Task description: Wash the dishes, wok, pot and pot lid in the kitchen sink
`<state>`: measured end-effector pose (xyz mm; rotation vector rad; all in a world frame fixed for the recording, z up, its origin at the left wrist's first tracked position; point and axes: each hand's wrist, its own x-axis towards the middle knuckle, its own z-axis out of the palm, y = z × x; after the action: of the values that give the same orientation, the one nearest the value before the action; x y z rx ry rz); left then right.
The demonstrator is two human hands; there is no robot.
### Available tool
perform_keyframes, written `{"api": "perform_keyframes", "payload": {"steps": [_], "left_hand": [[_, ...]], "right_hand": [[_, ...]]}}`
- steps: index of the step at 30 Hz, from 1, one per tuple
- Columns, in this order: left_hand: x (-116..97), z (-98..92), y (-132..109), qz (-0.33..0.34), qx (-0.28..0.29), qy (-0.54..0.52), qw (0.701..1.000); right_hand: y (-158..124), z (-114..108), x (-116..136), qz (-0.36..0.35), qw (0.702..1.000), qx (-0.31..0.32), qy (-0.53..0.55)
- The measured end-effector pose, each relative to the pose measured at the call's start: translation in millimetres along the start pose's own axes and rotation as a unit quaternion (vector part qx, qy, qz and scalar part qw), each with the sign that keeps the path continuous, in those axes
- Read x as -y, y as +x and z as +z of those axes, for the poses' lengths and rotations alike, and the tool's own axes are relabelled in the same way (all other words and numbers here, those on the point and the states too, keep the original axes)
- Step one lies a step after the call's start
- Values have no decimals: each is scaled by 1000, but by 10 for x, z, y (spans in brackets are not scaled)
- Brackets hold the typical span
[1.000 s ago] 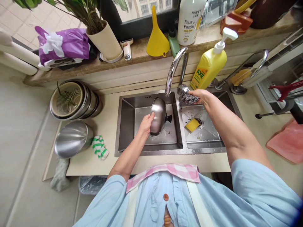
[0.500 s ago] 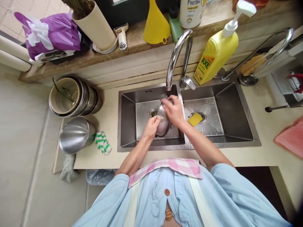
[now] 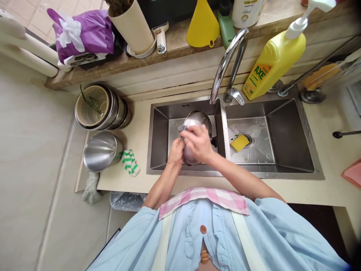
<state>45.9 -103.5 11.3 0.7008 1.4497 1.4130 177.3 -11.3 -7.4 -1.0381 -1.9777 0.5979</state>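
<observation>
Over the left basin [image 3: 158, 158], a shiny round steel pan [image 3: 201, 118] is tilted, with a dark part, perhaps its handle, showing at its right side. My left hand [image 3: 176, 151] grips the pan's left edge, thumb uppermost. My right hand [image 3: 199, 143] is closed, somewhat blurred, across the middle of the pan. A steel wool scourer [image 3: 182, 129] sticks out at its fingertips, against the pan's edge. My right hand covers much of the pan's surface.
A chrome faucet [image 3: 225, 64] arches over the left basin. In the right basin [image 3: 300, 150] a yellow sponge [image 3: 239, 142] lies by the drain. A yellow soap bottle [image 3: 273, 64] stands behind. Stacked pots [image 3: 124, 113], a steel container [image 3: 100, 150] and a striped cloth [image 3: 130, 162] sit left.
The pan has turned so that more of its round face shows. My right hand, with the scourer, has moved down and left to the edge near my left hand. The whole view has shifted.
</observation>
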Motion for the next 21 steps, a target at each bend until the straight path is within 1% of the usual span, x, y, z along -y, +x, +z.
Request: {"api": "perform_keyframes", "payload": {"steps": [1,2,4,5,6,9,10,13,14,17,18,19,21], "left_hand": [[-15,-20,-6,3,0,-2,1000],[-32,-39,-13,3,5,-1,1000],[-66,-71,-31,3,15,-1,1000],[-81,-82,-38,4,14,-3,1000],[-91,-90,-40,9,10,-6,1000],[-95,-102,-21,31,-26,-19,999],[-90,-106,-7,33,-32,-19,999],[-74,-128,41,27,-30,-14,999],[-70,-137,56,27,-29,-15,999],[-70,-165,82,40,-23,-20,999],[-77,-174,77,42,-17,-17,999],[-89,-183,62,38,-6,-9,999],[-135,-207,6,23,15,19,999]], "right_hand": [[9,3,27,-9,1000,9,-4],[28,4,38,-1,1000,2,-5],[85,10,30,36,999,-31,-8],[113,18,28,40,998,-41,-10],[137,30,37,30,999,-39,-15],[180,69,107,-36,999,7,-39],[190,73,131,-40,998,17,-45],[168,49,208,-5,999,5,-48],[132,36,249,-11,999,10,-48],[18,15,367,-79,993,72,-43],[28,20,359,-88,992,89,-35],[79,30,306,-78,992,96,-20],[290,69,58,-23,996,84,32]]}}
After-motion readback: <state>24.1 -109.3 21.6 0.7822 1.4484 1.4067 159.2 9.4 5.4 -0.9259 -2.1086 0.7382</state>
